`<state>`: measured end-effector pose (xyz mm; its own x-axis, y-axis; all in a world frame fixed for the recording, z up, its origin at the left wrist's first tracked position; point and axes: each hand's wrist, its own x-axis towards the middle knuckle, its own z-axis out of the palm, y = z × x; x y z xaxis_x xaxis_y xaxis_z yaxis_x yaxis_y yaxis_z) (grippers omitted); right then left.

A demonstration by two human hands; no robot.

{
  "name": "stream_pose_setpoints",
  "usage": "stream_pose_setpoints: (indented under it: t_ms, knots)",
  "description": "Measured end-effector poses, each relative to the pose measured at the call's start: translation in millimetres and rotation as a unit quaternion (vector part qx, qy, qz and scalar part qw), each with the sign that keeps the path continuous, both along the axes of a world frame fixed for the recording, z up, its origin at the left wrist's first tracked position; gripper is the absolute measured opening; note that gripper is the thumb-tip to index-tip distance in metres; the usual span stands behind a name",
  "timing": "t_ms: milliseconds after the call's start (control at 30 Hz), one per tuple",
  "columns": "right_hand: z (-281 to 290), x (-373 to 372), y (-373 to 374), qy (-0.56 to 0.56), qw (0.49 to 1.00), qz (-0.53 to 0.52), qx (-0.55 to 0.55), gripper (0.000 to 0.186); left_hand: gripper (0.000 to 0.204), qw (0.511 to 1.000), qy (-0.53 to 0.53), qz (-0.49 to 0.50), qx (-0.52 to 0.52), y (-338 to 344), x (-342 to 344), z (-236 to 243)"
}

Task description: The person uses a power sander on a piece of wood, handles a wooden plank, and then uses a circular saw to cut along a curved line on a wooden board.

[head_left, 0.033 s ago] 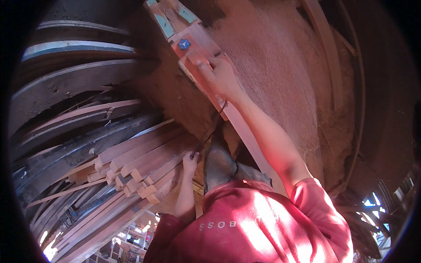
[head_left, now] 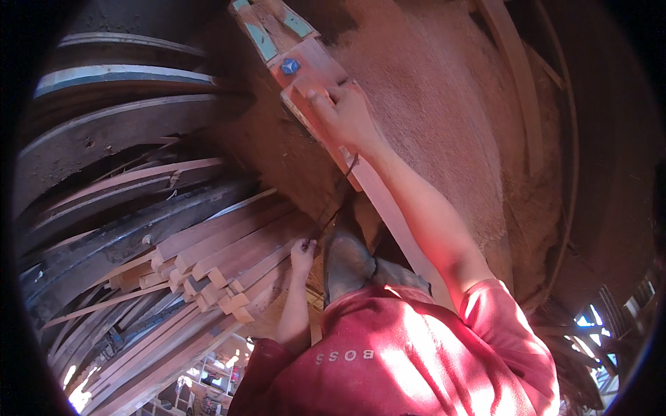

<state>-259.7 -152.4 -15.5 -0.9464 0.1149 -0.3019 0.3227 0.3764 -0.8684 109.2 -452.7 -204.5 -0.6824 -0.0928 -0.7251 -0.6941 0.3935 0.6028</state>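
My right hand (head_left: 347,116) is wrapped round the handle of an electric hand planer (head_left: 313,121) coated in reddish dust, with a blue knob (head_left: 290,66) at its front. The planer sits on a long reddish wooden board (head_left: 399,222) that runs from beside my body away to the far end. A dark cord (head_left: 349,170) leaves the planer's rear and trails toward my left hand (head_left: 303,253). That hand is low on the left, its fingers closed on the cord, beside stacked lumber. The planer's underside is hidden.
Cut timber lengths (head_left: 222,260) are stacked at the left, with long dark beams (head_left: 118,132) beyond. Reddish sawdust (head_left: 437,125) covers the ground right of the board. A curved plank (head_left: 517,76) lies farther right. Light green painted pieces (head_left: 259,40) flank the board's far end.
The planer and my right hand have shifted very slightly away and to the left. My left hand has hardly moved.
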Motion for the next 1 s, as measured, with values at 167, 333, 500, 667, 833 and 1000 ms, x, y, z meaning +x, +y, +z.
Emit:
stream_pose_setpoints:
  t_ms: [167,333,500,667,833,1000]
  knots:
    - [-6,-48,-16,0.063,0.998,-0.018,-0.021,0.061,0.024,1.0,0.0,0.008,0.03,27,-42,34]
    - [-23,-102,-29,0.13,0.991,-0.041,-0.018,0.059,0.031,0.985,-0.035,0.104,0.133,45,-65,46]
    - [2,-82,20,0.063,0.996,0.035,0.059,0.058,0.048,0.994,-0.04,-0.074,0.064,39,-108,68]
    - [35,126,100,0.006,0.999,-0.045,0.017,0.056,0.062,0.872,0.333,-0.282,-0.22,112,-154,102]
    - [83,411,157,-0.171,0.927,-0.325,0.077,0.042,0.073,0.708,0.429,-0.527,-0.192,222,-243,114]
    - [137,624,120,-0.135,0.813,-0.563,0.058,0.049,0.08,0.592,0.435,-0.638,-0.23,226,-237,97]
